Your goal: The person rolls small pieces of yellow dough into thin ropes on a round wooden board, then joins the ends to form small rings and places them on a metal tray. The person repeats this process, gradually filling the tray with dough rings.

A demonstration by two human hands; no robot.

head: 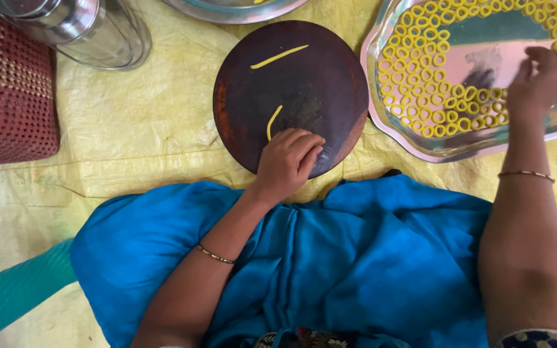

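A round dark wooden board (304, 71) lies on a yellow sheet. Two thin yellow dough strands rest on it: a long one (279, 57) near the far side and a short curved one (273, 122) nearer me. My left hand (288, 161) rests on the board's near edge, fingers curled, right beside the short strand. My right hand (543, 78) reaches over a shiny metal tray (388, 122) filled with several small yellow dough rings (420, 77), fingertips pinched together above the rings at the tray's right side. Whether it holds a ring is hidden.
A steel container (75, 29) stands at the top left, next to a red and cream woven mat (8, 90). Another metal plate's rim (227, 9) shows at the top. Blue cloth (330, 258) covers my lap below the board.
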